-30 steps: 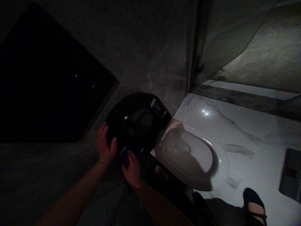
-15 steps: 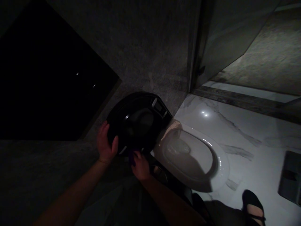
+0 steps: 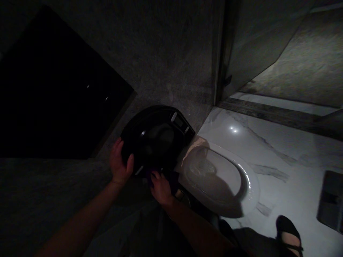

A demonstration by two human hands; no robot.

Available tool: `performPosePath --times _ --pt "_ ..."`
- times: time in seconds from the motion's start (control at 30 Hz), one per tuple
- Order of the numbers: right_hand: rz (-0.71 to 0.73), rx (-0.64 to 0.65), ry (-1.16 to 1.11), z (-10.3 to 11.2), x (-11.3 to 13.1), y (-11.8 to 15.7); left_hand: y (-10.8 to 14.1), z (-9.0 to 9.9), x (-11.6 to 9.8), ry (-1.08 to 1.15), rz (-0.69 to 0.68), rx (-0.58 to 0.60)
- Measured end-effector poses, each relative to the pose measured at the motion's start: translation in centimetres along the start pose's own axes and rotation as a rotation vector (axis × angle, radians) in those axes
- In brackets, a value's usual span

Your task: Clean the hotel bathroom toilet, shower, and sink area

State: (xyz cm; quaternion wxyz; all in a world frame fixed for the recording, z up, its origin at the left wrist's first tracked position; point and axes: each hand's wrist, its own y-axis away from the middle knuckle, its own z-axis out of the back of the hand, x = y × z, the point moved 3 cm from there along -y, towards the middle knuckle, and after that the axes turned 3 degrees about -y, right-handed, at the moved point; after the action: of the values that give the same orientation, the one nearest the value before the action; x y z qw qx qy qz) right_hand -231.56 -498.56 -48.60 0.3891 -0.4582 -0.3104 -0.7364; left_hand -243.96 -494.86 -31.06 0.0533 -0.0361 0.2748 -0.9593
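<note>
A raised black toilet seat and lid stand up behind the white toilet bowl, glossy, with small pale bumpers on the seat's underside. My left hand holds their left edge, thumb on the near face and fingers round the side. In my right hand is a dark purple cloth, pressed by bent fingers at the seat's lower edge. Part of the cloth hangs out to the right of the hand. Dim light hides much of the contact.
White marbled floor surrounds the bowl's right side. A glass panel rises at the upper right. On the wall at left is a large black panel. A dark grey object lies at the right edge, and a black shoe shows below.
My right hand has shifted slightly, and more of the purple cloth now shows to its right. The left hand stays on the seat's edge. The view has moved a little.
</note>
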Motion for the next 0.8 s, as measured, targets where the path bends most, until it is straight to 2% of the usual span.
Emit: performPosePath --times 0.1,0.2,0.3,0.37,0.43,0.47,0.5,0.6,0.63,0.67,0.73,0.8 --pt "-0.031 0.054 0.131 0.7 -1.0 -0.2 0.0 0.0 -0.1 -0.012 0.024 0.008" --pt "-0.046 0.158 0.281 0.9 -0.4 -0.7 0.0 -0.1 -0.1 -0.034 0.067 0.017" --pt "-0.028 0.245 0.328 1.3 0.1 -0.8 0.0 0.0 0.0 -0.06 0.076 0.029" --pt "-0.025 0.28 0.298 2.5 -0.7 -0.5 -0.1 0.0 0.0 -0.067 0.074 0.03" --pt "-0.034 0.29 0.263 4.7 -2.4 -0.6 -0.3 0.1 0.0 -0.067 0.08 0.028" --pt "-0.05 0.251 0.243 6.4 -3.4 -1.1 -0.4 0.1 0.0 -0.067 0.081 0.025" --pt "-0.082 0.16 0.205 8.5 -4.4 -1.9 -0.5 0.1 0.0 -0.066 0.082 0.025" --pt "-0.19 -0.326 0.002 15.3 -6.7 -5.9 -0.6 0.1 -0.1 -0.075 0.046 0.003" --pt "-0.19 -0.469 -0.063 17.0 -7.2 -7.4 -0.6 0.1 -0.1 -0.079 0.034 -0.001" --pt "-0.165 -0.559 -0.101 18.4 -7.6 -8.8 -0.6 0.1 -0.1 -0.083 0.027 -0.001" --pt "-0.112 -0.593 -0.089 19.6 -8.5 -10.9 -0.6 0.0 0.0 -0.086 0.03 0.009" --pt "-0.129 -0.541 -0.03 19.6 -10.2 -11.4 -0.5 0.0 0.1 -0.081 0.047 0.024"
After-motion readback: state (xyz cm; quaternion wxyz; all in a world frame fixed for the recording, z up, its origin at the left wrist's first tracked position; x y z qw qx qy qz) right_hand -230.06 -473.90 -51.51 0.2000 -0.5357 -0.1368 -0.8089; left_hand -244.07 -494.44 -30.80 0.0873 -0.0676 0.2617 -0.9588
